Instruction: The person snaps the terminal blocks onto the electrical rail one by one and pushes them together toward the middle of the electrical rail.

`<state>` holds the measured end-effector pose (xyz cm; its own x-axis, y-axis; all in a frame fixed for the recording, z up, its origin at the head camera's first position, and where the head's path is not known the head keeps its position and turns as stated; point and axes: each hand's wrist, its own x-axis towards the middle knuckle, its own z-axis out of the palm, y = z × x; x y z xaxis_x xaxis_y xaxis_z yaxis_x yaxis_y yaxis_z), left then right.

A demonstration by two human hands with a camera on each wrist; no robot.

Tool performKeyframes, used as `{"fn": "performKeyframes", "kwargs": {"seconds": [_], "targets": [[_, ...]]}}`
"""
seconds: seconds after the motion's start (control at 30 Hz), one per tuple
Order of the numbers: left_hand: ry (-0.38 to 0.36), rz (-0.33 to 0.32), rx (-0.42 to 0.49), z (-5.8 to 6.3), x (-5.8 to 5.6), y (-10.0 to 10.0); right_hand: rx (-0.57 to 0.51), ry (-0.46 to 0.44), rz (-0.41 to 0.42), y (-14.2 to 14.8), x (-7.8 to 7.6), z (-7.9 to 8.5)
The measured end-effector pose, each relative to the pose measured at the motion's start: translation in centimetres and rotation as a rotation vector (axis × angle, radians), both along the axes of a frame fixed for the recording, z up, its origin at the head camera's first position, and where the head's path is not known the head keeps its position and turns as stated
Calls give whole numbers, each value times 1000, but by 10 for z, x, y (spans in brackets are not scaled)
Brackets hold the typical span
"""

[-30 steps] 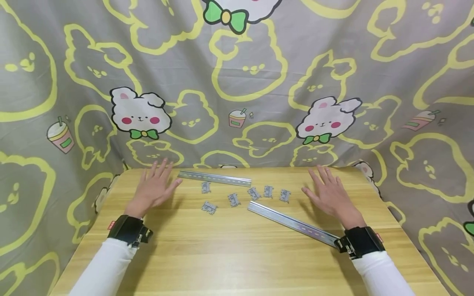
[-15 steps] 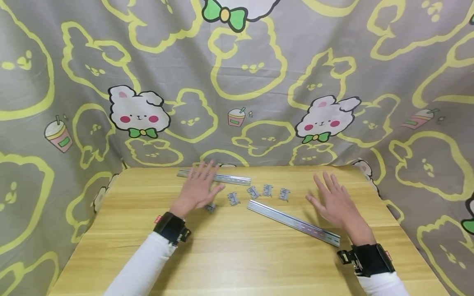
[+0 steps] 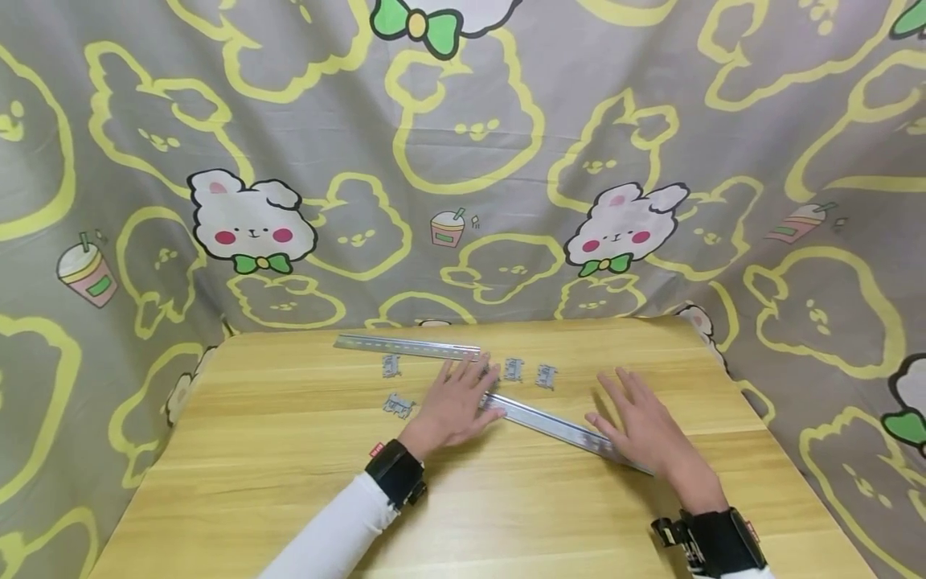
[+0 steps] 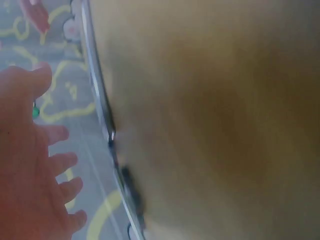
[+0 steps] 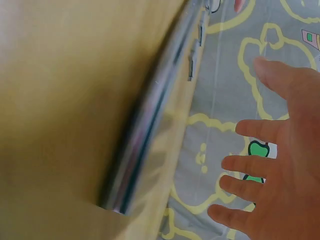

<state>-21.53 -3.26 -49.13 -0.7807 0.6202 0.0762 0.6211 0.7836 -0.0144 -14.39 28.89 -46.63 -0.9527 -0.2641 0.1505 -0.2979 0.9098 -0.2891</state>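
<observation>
With fingers extended, my left hand (image 3: 452, 406) hovers over the middle of the table, overlapping the upper-left end of the nearer slotted metal DIN rail (image 3: 550, 426). A second DIN rail (image 3: 405, 346) lies along the back edge. Small grey plastic rail clips (image 3: 513, 369) are scattered between the rails; two, including one clip (image 3: 398, 404), show left of my left hand, and others are hidden behind it. My right hand (image 3: 647, 426), fingers spread, is held over the nearer rail's lower-right end. The right wrist view shows that rail (image 5: 145, 120) apart from the fingers, and the palm holds nothing.
The wooden table (image 3: 289, 482) ends at the back against a grey curtain (image 3: 347, 145) with yellow cartoon outlines. Black camera bands (image 3: 396, 473) sit on both wrists over white sleeves.
My left hand has swept from the far left, across the grey clips, to the nearer rail's upper end. My right hand has drawn slightly toward me. The rails and clips stay put.
</observation>
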Motion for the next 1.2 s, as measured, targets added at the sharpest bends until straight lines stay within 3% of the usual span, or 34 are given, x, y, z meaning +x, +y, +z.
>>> {"fn": "performKeyframes", "kwargs": {"seconds": [0.2,0.43,0.7,1.2], "targets": [[20,-41,5,-4,12,18,-30,-17,18,-4,10,-9],[5,-77,-19,-5,16,29,-19,21,41,-6,16,-16],[4,-80,-19,-1,19,34,8,40,57,-5,18,-22],[-6,-97,-20,-2,20,31,28,-32,83,-12,17,-21]]}}
